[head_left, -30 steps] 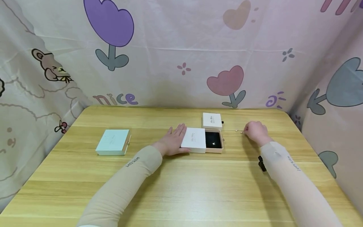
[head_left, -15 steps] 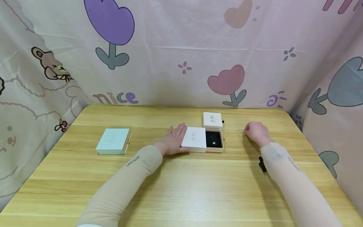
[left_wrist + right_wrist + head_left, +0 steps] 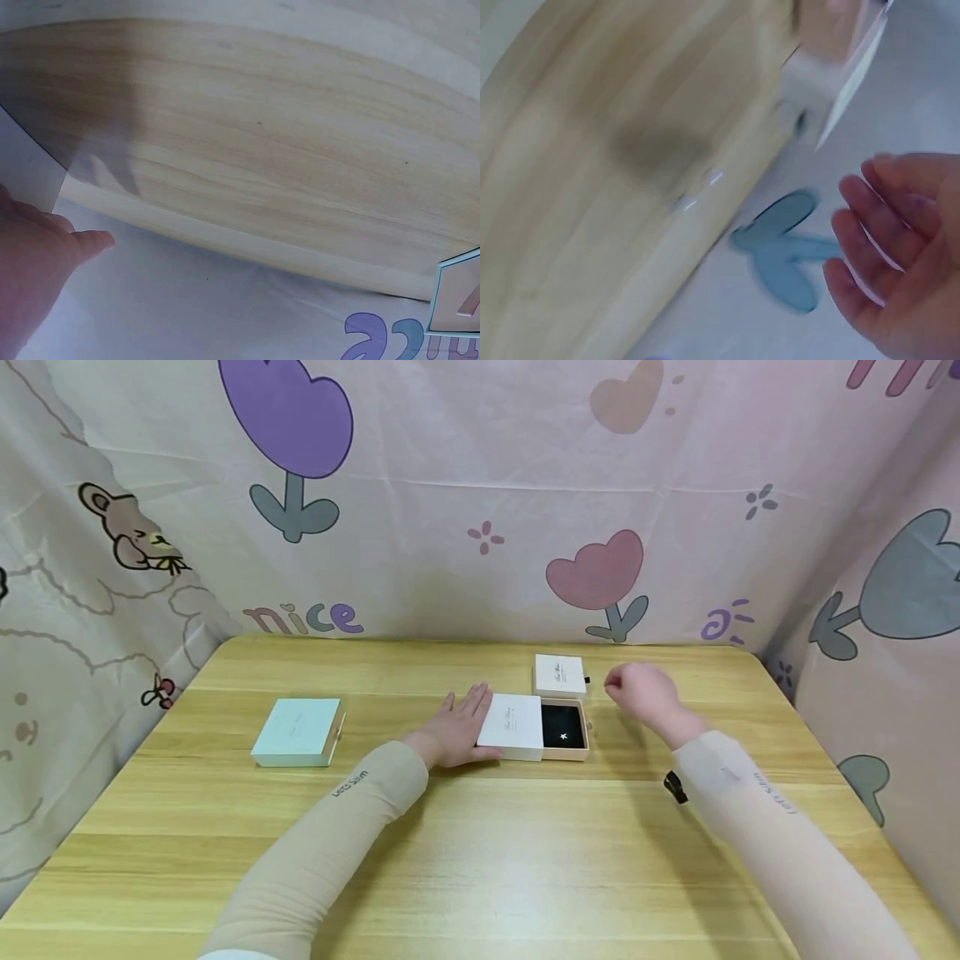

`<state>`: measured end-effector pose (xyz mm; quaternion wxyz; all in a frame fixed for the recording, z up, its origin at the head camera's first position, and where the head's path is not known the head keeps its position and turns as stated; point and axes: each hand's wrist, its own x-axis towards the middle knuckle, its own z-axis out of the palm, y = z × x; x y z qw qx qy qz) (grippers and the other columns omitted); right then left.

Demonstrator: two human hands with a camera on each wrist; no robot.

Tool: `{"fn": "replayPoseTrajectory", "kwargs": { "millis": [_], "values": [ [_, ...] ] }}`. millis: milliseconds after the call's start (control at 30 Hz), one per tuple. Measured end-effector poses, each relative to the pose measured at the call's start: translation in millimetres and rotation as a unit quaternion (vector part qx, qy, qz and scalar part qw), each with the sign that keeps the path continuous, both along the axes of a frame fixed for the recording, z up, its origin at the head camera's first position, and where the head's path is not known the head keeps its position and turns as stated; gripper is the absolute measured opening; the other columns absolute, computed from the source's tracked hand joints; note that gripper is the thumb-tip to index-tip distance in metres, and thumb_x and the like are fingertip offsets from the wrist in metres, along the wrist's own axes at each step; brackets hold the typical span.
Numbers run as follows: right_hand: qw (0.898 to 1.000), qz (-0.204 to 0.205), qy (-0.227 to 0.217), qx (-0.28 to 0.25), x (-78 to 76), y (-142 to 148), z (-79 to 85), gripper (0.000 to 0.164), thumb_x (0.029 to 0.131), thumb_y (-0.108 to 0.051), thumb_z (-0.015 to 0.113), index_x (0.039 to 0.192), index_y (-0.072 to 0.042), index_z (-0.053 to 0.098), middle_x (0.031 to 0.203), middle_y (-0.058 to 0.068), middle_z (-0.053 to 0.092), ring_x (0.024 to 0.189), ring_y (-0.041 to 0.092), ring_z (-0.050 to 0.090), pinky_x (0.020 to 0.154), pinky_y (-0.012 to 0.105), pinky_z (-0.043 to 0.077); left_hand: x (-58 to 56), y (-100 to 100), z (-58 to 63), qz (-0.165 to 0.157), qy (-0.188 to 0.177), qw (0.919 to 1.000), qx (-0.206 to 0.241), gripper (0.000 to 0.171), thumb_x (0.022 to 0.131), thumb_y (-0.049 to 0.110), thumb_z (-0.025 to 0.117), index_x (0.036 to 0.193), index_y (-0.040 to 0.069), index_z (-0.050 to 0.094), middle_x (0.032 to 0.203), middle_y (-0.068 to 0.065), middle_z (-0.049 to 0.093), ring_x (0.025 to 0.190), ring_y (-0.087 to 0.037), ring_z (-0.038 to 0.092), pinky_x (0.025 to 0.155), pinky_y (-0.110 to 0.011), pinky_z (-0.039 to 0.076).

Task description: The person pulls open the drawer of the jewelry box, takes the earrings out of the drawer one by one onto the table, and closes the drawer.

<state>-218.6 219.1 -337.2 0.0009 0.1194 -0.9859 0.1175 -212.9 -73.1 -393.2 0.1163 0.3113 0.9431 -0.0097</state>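
Observation:
My left hand (image 3: 453,731) lies with straight fingers against the left end of a white drawer-style jewellery box (image 3: 512,727), thumb along its front edge. Out of the box's right end sticks the peach-coloured drawer (image 3: 587,745), lined with a black pad (image 3: 561,720) that bears a small star-shaped piece of jewellery (image 3: 564,737). My right hand (image 3: 645,693) is right of the drawer, fingers curled and thumb near the index fingertip; whether something tiny sits between them I cannot tell. In the right wrist view, two tiny shiny pieces (image 3: 684,203) lie on the table.
Behind the half-open box stands a smaller closed white box (image 3: 558,675) with a black pull tab. A pale mint box (image 3: 296,731) sits at the left of the wooden table (image 3: 480,860). A printed cloth (image 3: 435,485) hangs along the back and sides.
The right hand has lifted from beside the tiny shiny pieces and moved left toward the drawer, now covering their spot in the head view. The left hand stays on the box.

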Motion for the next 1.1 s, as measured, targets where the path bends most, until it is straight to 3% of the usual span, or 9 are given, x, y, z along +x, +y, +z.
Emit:
{"fn": "replayPoseTrajectory", "kwargs": {
  "millis": [200,400,467,600,733,1100],
  "values": [
    [0.994,0.096,-0.056,-0.013,6.2,-31.1,-2.3,0.015,0.087,-0.008,0.061,0.094,0.000,0.072,0.092,0.012,0.072,0.079,0.019,0.064,0.078,0.039,0.052,-0.4,-0.1,-0.8,-0.002,0.001,1.0000,0.002,0.099,0.089,0.067,0.037,0.149,-0.001,-0.001,0.158,-0.017,-0.003,0.146,-0.027,-0.001,0.116,-0.052,0.010],
    [0.987,0.128,-0.087,0.038,13.5,-49.3,-11.4,0.015,0.087,-0.012,0.063,0.096,-0.004,0.071,0.095,0.009,0.071,0.082,0.019,0.065,0.080,0.039,0.053,-0.1,-0.1,-0.1,0.000,-0.001,1.0000,-0.003,0.099,0.088,0.067,0.036,0.149,-0.001,-0.002,0.158,-0.016,-0.005,0.146,-0.026,-0.002,0.116,-0.052,0.010],
    [0.986,0.133,-0.080,0.060,15.6,-52.3,-14.9,0.013,0.086,-0.013,0.064,0.094,-0.005,0.072,0.094,0.008,0.071,0.083,0.020,0.065,0.079,0.040,0.053,0.6,-0.2,0.6,0.000,-0.001,1.0000,0.000,0.099,0.088,0.067,0.037,0.149,-0.001,-0.001,0.158,-0.017,-0.004,0.147,-0.027,-0.001,0.116,-0.052,0.010],
    [0.984,0.139,-0.049,0.097,18.7,-56.1,-20.1,0.008,0.084,-0.013,0.066,0.079,-0.008,0.070,0.076,0.002,0.067,0.068,0.016,0.059,0.065,0.035,0.050,1.5,-0.2,2.2,-0.001,0.001,1.0000,0.001,0.099,0.089,0.067,0.037,0.149,-0.001,-0.001,0.158,-0.017,-0.003,0.146,-0.027,0.000,0.116,-0.052,0.011],
    [0.984,0.132,-0.024,0.115,20.9,-58.8,-21.4,0.019,0.082,-0.013,0.068,0.064,-0.011,0.062,0.061,-0.002,0.056,0.057,0.013,0.047,0.054,0.029,0.040,1.1,0.0,2.4,0.000,0.002,1.0000,-0.001,0.099,0.089,0.067,0.036,0.149,-0.001,-0.002,0.158,-0.017,-0.003,0.146,-0.027,-0.001,0.116,-0.052,0.010],
    [0.982,0.118,-0.008,0.148,21.6,-63.2,-23.3,0.015,0.080,-0.012,0.070,0.067,-0.010,0.062,0.067,-0.001,0.061,0.064,0.016,0.053,0.058,0.034,0.048,0.3,-0.1,0.0,-0.001,0.002,1.0000,0.003,0.099,0.088,0.067,0.036,0.149,-0.001,-0.001,0.158,-0.017,-0.003,0.146,-0.027,0.000,0.116,-0.052,0.011]
  ]
}}
